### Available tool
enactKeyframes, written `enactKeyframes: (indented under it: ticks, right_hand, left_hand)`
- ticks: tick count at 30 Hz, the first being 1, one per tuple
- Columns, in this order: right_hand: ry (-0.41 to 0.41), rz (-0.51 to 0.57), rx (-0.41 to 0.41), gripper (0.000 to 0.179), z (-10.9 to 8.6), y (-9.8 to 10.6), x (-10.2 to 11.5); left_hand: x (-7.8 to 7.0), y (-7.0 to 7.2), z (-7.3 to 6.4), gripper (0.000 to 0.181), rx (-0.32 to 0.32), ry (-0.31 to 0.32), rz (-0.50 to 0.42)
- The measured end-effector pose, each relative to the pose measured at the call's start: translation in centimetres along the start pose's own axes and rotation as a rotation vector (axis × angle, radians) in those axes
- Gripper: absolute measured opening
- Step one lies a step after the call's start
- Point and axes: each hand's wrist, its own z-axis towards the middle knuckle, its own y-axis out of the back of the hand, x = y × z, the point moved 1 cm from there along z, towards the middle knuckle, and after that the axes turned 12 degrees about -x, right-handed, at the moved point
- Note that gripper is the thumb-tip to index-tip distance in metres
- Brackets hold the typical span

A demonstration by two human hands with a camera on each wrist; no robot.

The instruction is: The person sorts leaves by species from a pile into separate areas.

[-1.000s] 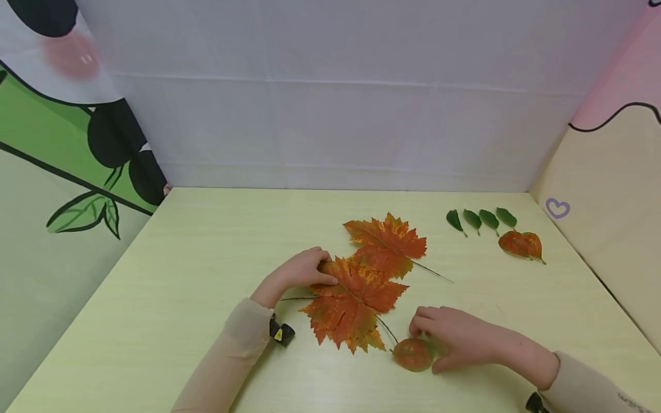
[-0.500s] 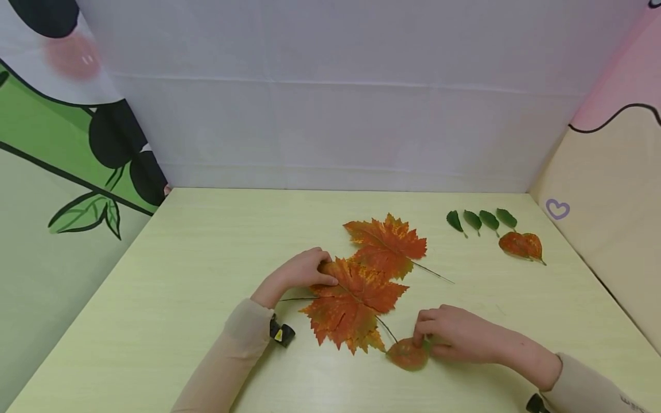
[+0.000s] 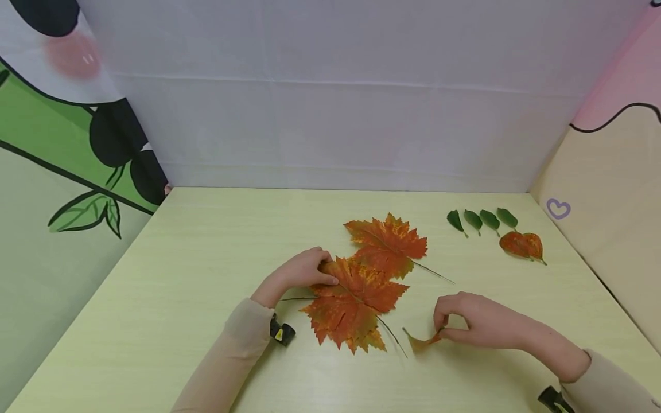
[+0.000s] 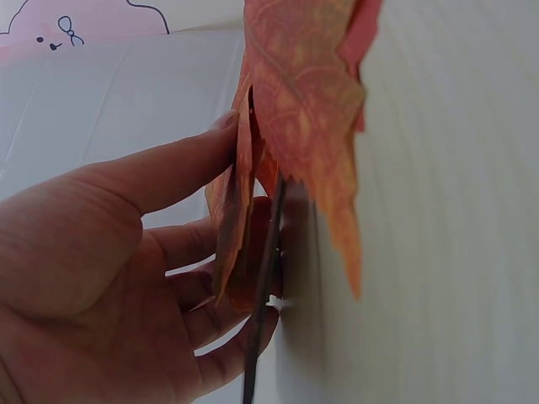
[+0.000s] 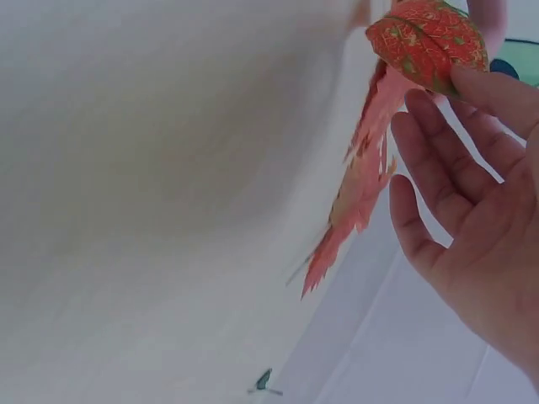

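Observation:
Between thumb and fingertips, my right hand (image 3: 480, 321) pinches a small oval red-orange leaf (image 3: 423, 343), tilted on edge close over the table. Its red face with green flecks shows in the right wrist view, where the leaf (image 5: 429, 42) sits under the thumb. My left hand (image 3: 299, 272) holds the upper left edge of a large orange maple leaf (image 3: 356, 307). In the left wrist view the thumb lies on one side of layered maple leaf (image 4: 303, 101) edges, fingers on the other. A second maple leaf (image 3: 387, 244) lies behind, partly overlapped. One dark stem (image 3: 296, 298) sticks out leftward beside the left hand.
Several small green leaves (image 3: 488, 219) lie in a row at the back right of the pale table (image 3: 206, 241). Two overlapping red-orange leaves (image 3: 516, 244) lie just in front of them. A white cloth wall (image 3: 330, 132) stands behind, with printed panels at both sides.
My right hand has taken hold of the small red-orange leaf, lifted and tilted it, and drawn it rightward off the maple leaf's stem. My left hand stays in place.

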Motion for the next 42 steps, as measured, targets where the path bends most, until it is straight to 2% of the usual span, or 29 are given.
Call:
enactKeyframes:
  ticks: [3, 8, 15, 18, 26, 34, 42]
  right_hand:
    - [-0.031, 0.045, -0.033, 0.015, -0.2, 1.0, -0.5]
    - [-0.088, 0.081, -0.137, 0.021, -0.4, 2.3, -1.7]
    - [-0.269, 0.121, -0.274, 0.023, -0.8, 3.4, -3.5]
    - [-0.314, 0.109, -0.304, 0.019, -0.9, 4.0, -4.0]
    - [-0.380, -0.012, -0.393, 0.009, -1.0, 5.6, -6.4]
    - [-0.463, -0.028, -0.409, 0.013, -0.8, 7.2, -9.2]
    - [-0.521, -0.124, -0.380, 0.024, -0.2, 8.3, -11.3]
  left_hand:
    - [-0.1, 0.1, 0.0, 0.037, 0.002, 0.004, -0.001]
    - [-0.1, 0.1, 0.0, 0.038, 0.004, 0.007, 0.003]
    - [0.0, 0.0, 0.0, 0.037, 0.005, 0.005, 0.005]
    - [0.0, 0.0, 0.1, 0.036, 0.004, 0.002, -0.005]
    - [0.2, 0.0, 0.1, 0.035, 0.002, -0.003, -0.004]
    - [0.1, 0.1, 0.1, 0.035, 0.000, -0.012, -0.003]
    - [0.0, 0.1, 0.0, 0.039, 0.007, 0.005, 0.004]
